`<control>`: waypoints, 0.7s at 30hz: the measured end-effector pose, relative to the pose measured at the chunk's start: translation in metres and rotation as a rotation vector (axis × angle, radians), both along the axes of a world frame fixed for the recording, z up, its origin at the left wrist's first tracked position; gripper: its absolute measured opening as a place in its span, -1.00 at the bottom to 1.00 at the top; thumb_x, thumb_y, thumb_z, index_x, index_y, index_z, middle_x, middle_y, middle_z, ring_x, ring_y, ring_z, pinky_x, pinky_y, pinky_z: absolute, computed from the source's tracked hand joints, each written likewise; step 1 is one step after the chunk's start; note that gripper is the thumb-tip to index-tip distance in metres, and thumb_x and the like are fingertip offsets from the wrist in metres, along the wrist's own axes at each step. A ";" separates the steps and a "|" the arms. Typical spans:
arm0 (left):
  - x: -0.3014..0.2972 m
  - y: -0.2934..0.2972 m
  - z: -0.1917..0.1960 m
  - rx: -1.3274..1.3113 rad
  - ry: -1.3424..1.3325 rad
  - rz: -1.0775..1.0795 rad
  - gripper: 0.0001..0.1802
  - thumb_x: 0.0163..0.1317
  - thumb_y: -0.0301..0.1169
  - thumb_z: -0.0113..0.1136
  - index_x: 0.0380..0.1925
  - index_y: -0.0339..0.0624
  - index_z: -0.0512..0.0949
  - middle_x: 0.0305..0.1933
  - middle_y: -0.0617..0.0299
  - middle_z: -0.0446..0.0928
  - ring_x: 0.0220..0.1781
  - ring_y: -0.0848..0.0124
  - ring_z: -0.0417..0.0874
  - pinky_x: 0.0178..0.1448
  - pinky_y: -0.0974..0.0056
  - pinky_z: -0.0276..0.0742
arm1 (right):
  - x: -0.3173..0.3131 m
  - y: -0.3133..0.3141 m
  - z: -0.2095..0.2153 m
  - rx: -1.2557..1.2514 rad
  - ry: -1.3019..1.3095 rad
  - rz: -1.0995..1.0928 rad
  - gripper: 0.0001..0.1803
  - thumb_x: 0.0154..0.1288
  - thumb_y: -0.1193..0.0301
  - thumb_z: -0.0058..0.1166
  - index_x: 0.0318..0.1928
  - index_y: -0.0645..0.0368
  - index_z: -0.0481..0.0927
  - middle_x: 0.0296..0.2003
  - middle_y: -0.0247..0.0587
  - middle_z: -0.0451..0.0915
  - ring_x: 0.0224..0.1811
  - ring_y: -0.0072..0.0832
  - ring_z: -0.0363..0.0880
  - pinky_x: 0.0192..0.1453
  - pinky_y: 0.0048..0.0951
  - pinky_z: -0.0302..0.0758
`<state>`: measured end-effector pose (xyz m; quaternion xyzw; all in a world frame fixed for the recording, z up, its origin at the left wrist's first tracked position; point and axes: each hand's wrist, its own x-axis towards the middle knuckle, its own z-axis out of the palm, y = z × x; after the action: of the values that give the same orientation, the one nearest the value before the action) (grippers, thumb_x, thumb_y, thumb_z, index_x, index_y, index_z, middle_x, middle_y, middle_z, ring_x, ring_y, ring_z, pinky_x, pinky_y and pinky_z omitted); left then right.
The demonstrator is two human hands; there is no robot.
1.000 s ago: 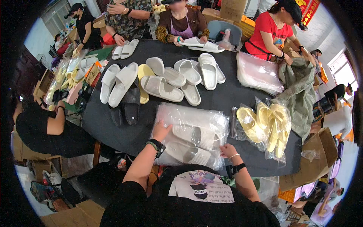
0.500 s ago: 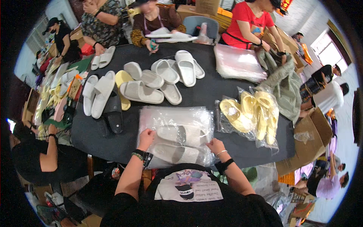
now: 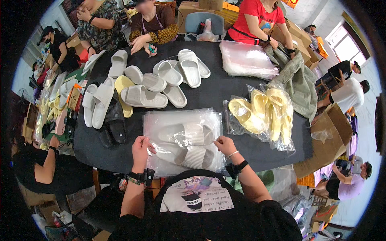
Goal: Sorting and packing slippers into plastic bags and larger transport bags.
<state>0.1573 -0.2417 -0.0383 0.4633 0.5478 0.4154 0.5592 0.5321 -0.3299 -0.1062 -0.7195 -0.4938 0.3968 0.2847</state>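
A pair of pale grey slides (image 3: 198, 134) lies in a clear plastic bag (image 3: 171, 146) in front of me, with ribbed straps toward the right. Beneath it is a stack of clear bags (image 3: 173, 115). At the left edge of the bag, my left hand (image 3: 141, 152) is open, fingers apart and holding nothing. My right hand (image 3: 226, 146) pinches the bag's right edge beside the straps.
Loose grey slides (image 3: 144, 97), a yellow slide (image 3: 124, 96) and black slides (image 3: 116, 120) lie beyond to the left. Bagged yellow slippers (image 3: 261, 114) are on the right, near a cardboard box (image 3: 327, 138). Co-workers stand around the black table (image 3: 209, 98).
My left hand has let go of the bag and opened at its left edge. My right hand stays at the right edge. The co-worker across no longer holds pale slippers.
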 end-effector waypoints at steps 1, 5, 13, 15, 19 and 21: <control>-0.003 -0.002 -0.001 0.015 -0.012 0.020 -0.81 0.40 -0.34 0.00 -0.24 -0.28 0.43 -0.58 0.16 0.53 -0.63 0.40 0.59 -0.55 0.39 0.46 | 0.001 0.004 -0.005 -0.035 -0.006 -0.017 -0.71 0.18 0.25 0.18 -0.39 0.27 0.60 -0.53 -0.05 0.63 -0.47 -0.32 0.68 -0.31 -0.34 0.57; -0.005 -0.001 -0.017 -0.085 0.005 0.055 -0.76 0.40 -0.27 0.02 -0.21 -0.26 0.44 -0.52 0.16 0.55 -0.62 0.41 0.58 -0.57 0.39 0.45 | 0.013 0.019 -0.052 0.014 -0.192 0.030 -0.63 0.25 0.18 0.16 -0.26 0.31 0.57 -0.41 -0.08 0.66 -0.47 -0.38 0.68 -0.33 -0.39 0.57; -0.015 0.012 -0.056 -0.042 0.233 -0.064 -0.56 0.28 -0.21 0.21 0.06 -0.22 0.47 -0.26 0.21 0.63 -0.23 0.47 0.63 -0.15 0.37 0.49 | 0.015 0.064 -0.051 -0.053 -0.024 -0.191 -0.51 0.28 0.08 0.13 -0.08 0.31 0.50 -0.31 0.00 0.65 -0.41 -0.31 0.67 -0.30 -0.35 0.56; -0.020 0.013 -0.058 -0.006 0.355 -0.216 -0.50 0.18 -0.33 0.33 0.10 -0.26 0.47 -0.28 0.18 0.66 -0.23 0.48 0.64 -0.11 0.37 0.52 | 0.020 0.078 -0.045 -0.081 0.028 -0.200 -0.52 0.31 0.10 0.11 -0.06 0.32 0.49 -0.29 -0.08 0.65 -0.44 -0.43 0.66 -0.42 -0.43 0.55; -0.028 -0.003 -0.047 -0.034 0.271 -0.425 -0.64 0.22 -0.36 0.28 -0.01 -0.29 0.54 -0.33 0.15 0.65 -0.26 0.49 0.65 -0.17 0.37 0.56 | 0.028 0.090 -0.048 -0.083 0.143 -0.210 -0.68 0.28 0.26 0.10 -0.19 0.32 0.53 -0.37 -0.13 0.66 -0.47 -0.44 0.67 -0.43 -0.45 0.56; -0.037 -0.008 -0.047 -0.168 0.229 -0.424 -0.66 0.24 -0.37 0.25 -0.03 -0.30 0.55 -0.34 0.15 0.65 -0.29 0.46 0.66 -0.19 0.36 0.58 | 0.032 0.092 -0.058 -0.030 0.156 -0.207 -0.80 0.24 0.40 0.06 -0.31 0.34 0.56 -0.45 -0.12 0.66 -0.52 -0.42 0.68 -0.43 -0.44 0.57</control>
<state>0.1198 -0.2493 -0.0849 0.5637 0.5308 0.1867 0.6046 0.5646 -0.2376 -0.1646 -0.7378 -0.3873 0.4274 0.3507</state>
